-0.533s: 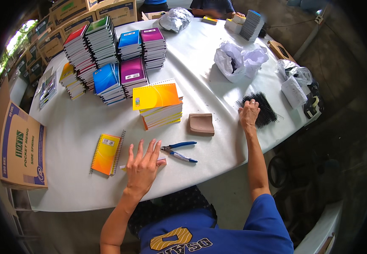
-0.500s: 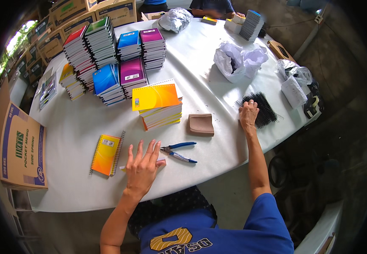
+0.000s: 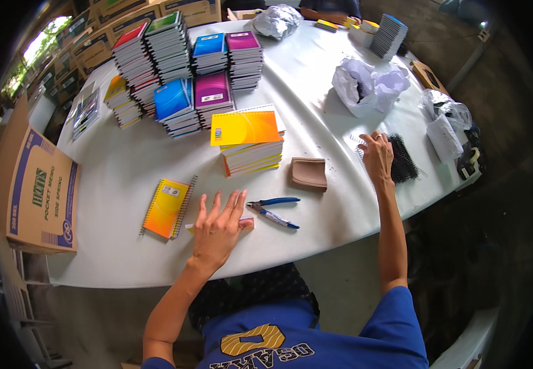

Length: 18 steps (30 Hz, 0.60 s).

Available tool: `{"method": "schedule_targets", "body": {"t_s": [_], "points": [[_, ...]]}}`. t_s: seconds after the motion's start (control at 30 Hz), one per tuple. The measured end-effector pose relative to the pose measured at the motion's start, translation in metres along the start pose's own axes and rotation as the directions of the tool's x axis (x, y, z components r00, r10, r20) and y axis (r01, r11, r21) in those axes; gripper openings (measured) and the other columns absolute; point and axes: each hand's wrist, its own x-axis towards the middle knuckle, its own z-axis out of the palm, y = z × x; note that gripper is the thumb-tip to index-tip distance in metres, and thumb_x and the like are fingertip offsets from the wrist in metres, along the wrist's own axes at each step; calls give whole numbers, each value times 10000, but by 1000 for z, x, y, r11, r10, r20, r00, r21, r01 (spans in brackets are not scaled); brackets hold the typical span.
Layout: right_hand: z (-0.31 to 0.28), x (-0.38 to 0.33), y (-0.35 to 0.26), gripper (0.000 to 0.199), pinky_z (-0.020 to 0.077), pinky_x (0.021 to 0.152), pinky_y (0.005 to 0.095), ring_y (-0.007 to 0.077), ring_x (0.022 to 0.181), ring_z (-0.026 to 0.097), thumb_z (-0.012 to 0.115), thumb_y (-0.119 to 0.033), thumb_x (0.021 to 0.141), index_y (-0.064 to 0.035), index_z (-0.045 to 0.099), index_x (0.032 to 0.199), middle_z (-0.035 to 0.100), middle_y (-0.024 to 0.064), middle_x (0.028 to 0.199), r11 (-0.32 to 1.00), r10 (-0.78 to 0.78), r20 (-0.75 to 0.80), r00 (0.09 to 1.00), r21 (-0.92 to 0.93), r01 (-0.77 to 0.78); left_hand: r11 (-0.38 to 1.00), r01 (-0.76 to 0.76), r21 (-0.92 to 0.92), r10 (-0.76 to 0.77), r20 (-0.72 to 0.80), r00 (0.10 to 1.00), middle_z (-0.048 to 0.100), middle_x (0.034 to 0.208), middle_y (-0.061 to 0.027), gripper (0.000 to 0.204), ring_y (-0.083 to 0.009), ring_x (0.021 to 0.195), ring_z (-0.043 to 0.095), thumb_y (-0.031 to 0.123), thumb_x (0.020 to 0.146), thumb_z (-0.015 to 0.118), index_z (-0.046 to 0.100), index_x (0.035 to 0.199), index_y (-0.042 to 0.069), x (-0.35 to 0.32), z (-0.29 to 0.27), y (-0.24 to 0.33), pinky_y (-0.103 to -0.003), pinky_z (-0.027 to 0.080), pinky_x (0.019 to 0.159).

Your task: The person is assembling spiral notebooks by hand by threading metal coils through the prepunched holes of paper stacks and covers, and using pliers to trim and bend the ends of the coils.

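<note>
- While the left hand [image 3: 216, 234] rests with fingers spread over a mostly hidden pad [image 3: 247, 224], the nearer right hand [image 3: 378, 161] is just beside the black spiral coils [image 3: 404, 158].
- The coils lie at three o'clock from its fingers, long axis roughly eleven to five.
- Those fingers curl down; whether they pinch anything cannot be told.

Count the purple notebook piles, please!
2: one purple pile just behind the nearest yellow pile, the other farther back, right of a blue pile. More may be hidden behind.
</note>
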Motion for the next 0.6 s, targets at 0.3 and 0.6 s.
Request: {"method": "schedule_targets", "body": {"t_s": [0.3,0.6], "points": [[-37,-69,-185,294,523,709,332,225,788,645,707,65,774,-55,731,1042,672,81,891,459,-383,310,870,881,-111,1000,1,5,-1,19,1000,576,1366,-75,674,-345,1216,552,370,855,665,458,1436,99,-2,-4,-2,-584,347,1069],[-35,-60,-179,227,505,730,372,270,857,649,668,-40,858,-33,677,1085,661,116,963,540,-611,427,666,840,-43,1000,-25,-11,25,14,1000,586,1349,-69,685,-352,1215,550,396,852,659,456,1436,102,1,-4,-3,-600,340,1069]]}}
